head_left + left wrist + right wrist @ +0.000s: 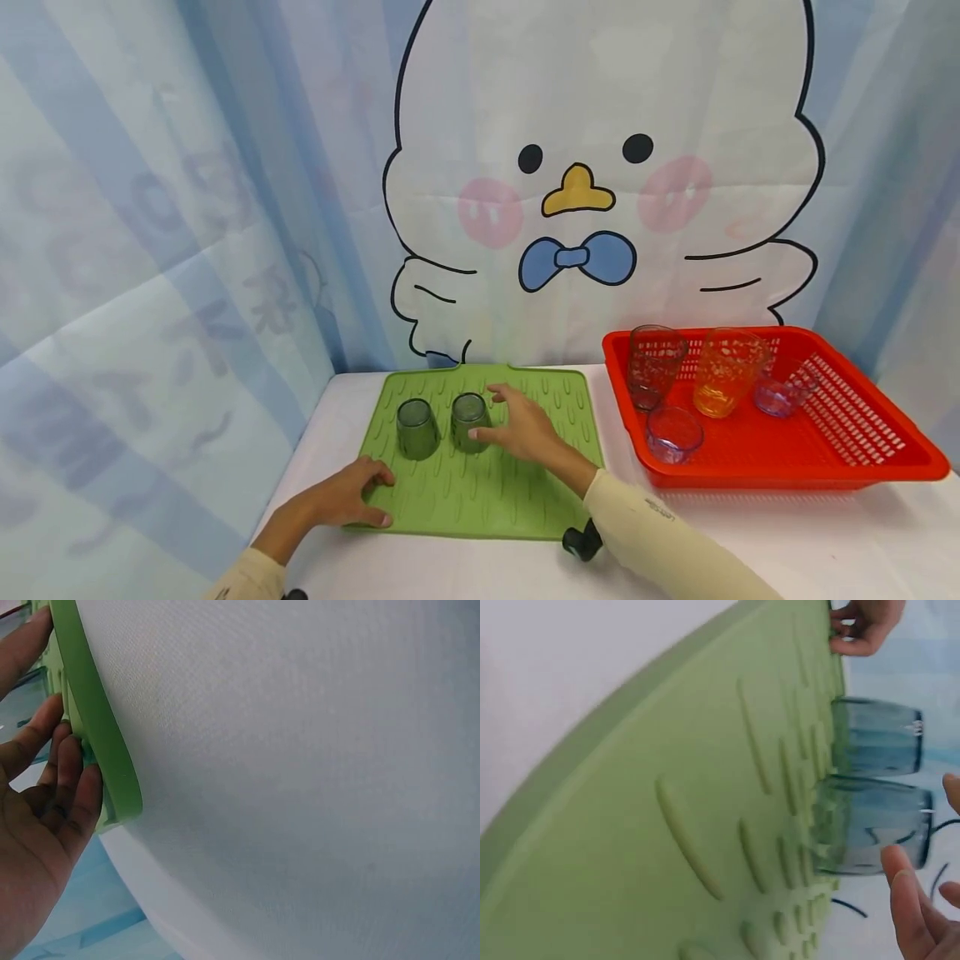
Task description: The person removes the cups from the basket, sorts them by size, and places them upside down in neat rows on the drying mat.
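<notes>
Two dark, tinted glasses stand upside down side by side on a green ribbed drying mat [480, 504]. The left glass [417, 433] has no hand on it. Around the right glass [465, 415] my right hand [528, 427] is spread, thumb and fingers apart; in the right wrist view a fingertip [897, 859] overlaps the glass wall. My left hand [345, 493] rests at the mat's front left edge with fingers loosely bent. The left wrist view shows its fingertips [91, 780] along the mat's raised rim [112, 750].
On the right stands a red plastic basket [757, 471]. It holds a dark tumbler [654, 367], an orange tumbler [729, 375], a low purple-tinted glass [783, 396] and a small clear glass [673, 437]. A patterned curtain [480, 125] hangs behind the white table [480, 575].
</notes>
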Motion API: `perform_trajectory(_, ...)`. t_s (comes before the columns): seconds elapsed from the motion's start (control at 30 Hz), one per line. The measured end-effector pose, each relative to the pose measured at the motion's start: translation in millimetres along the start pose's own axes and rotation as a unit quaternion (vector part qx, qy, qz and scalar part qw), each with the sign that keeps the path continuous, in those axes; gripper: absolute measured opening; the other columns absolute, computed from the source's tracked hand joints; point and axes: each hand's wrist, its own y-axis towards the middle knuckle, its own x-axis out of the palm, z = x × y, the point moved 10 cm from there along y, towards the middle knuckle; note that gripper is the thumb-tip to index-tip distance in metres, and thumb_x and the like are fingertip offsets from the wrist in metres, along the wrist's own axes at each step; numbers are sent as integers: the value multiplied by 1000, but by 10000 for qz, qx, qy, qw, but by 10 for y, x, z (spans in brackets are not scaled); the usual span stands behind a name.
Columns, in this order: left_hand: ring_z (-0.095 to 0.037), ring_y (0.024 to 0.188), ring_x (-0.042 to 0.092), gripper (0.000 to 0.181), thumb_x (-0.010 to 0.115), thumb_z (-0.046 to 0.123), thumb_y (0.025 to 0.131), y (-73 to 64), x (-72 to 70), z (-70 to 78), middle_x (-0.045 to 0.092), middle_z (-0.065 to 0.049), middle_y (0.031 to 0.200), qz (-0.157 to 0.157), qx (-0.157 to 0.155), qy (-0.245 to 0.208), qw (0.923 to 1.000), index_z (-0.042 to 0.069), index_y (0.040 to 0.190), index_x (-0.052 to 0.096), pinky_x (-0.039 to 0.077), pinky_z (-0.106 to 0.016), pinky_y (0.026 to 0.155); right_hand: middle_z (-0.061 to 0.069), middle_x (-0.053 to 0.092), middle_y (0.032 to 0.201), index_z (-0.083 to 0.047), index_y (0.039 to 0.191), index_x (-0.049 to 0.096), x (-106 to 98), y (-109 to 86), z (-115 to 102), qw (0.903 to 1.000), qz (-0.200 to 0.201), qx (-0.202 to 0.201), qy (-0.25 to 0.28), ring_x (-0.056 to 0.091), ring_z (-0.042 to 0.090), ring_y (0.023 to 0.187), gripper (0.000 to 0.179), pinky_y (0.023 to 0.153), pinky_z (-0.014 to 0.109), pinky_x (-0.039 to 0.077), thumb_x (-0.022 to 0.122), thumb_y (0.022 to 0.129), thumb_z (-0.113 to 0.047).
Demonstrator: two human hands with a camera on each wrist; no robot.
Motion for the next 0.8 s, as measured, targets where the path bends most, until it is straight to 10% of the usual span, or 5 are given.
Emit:
perform_trajectory(0.2, -19, 100, 50, 50, 85, 32, 80, 7, 14, -51, 52, -4, 107, 31, -36, -7, 10000, 7, 116, 62, 46, -34, 88, 6, 65, 130, -18, 140, 55, -267, -265, -131, 9999, 53, -86, -120, 62, 31, 118, 73, 90, 49, 53, 87, 78, -38)
perform_trajectory(0.43, -19, 100, 50, 50, 85, 32, 80, 0, 16, -63, 53, -4, 107, 43, -2, -44, 10000, 7, 116, 62, 47, -34, 87, 3, 68, 117, -16, 126, 62, -666, -587, -223, 9979, -561, -304, 144, 61, 15, 66, 55, 64, 31, 54, 85, 80, -37)
perform_trajectory(0.8, -21, 101, 51, 50, 85, 32, 80, 9, 9, -54, 52, -5, 108, -18, -3, -60, 10000, 6, 117, 61, 47, -35, 87, 10, 67, 110, -15, 118, 66, -1633, -878, 109, 9931, -825, -629, 548, 66, 22, 75, 39, 65, 31, 59, 81, 85, -27)
